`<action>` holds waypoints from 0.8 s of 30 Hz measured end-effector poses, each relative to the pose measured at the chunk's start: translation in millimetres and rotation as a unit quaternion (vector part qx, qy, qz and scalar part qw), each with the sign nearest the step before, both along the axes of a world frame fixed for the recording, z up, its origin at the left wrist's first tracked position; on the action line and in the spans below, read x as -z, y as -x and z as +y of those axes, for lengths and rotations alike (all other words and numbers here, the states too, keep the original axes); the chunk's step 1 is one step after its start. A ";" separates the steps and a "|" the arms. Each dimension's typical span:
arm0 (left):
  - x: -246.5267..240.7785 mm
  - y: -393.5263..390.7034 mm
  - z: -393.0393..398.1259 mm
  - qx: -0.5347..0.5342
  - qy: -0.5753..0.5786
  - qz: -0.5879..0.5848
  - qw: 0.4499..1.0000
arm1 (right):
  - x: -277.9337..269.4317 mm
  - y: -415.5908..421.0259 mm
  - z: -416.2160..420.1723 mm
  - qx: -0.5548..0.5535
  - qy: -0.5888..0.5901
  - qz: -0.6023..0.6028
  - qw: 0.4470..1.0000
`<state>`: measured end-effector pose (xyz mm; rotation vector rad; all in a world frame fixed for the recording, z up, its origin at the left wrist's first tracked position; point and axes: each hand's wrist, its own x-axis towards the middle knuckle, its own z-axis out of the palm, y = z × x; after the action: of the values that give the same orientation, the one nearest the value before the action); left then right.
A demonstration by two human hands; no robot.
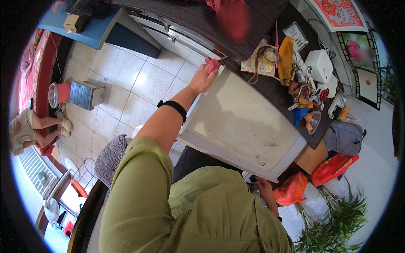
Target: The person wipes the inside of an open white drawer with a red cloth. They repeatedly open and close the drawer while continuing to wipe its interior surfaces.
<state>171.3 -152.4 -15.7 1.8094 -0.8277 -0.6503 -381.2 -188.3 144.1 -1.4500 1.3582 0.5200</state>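
Observation:
My left hand grips a crumpled pink cloth at the far left corner of a cream panel with a white frame. A black band circles my left forearm. Smudges and dark marks show on the panel near its right and lower edges. My right hand is low beside the panel's near corner, fingers bent. A small dark thing lies by its fingertips, and I cannot tell whether it is held. An orange-red plastic bag is just right of that hand.
A dark wooden top borders the panel, bearing a yellow basket, rolled tape, a white router and red scissors. Leafy stems lie lower right. A seated person and a bin are at left.

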 end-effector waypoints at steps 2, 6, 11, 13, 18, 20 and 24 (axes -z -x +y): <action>-1.9 -0.7 -2.3 0.001 -0.015 -0.034 0.999 | -1.6 -3.3 -0.3 -0.020 0.011 0.017 1.000; -30.0 -5.9 -6.8 0.064 -0.114 -0.113 0.985 | 4.3 5.9 3.4 -0.045 0.024 -0.015 0.999; -15.6 -0.4 15.5 0.046 -0.099 -0.119 0.987 | -11.7 -29.1 -7.3 -0.008 0.004 0.004 1.000; -10.1 5.7 44.9 0.055 -0.105 -0.111 0.987 | -15.1 -30.9 -8.6 0.009 -0.007 0.010 1.000; -17.7 32.6 136.7 0.117 -0.156 -0.048 0.980 | -12.2 -38.1 -9.6 -0.005 -0.016 -0.003 1.000; -21.7 43.5 170.0 0.130 -0.173 -0.004 0.976 | -13.4 -44.5 -12.3 -0.024 -0.021 0.009 0.999; -27.3 50.7 210.9 0.132 -0.177 0.078 0.972 | -18.9 -53.2 -18.5 -0.061 0.003 0.002 0.998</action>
<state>120.6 58.6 11.6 1.9475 -0.8968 -1.1591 -328.0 -206.7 163.1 -1.5443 1.2807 0.5981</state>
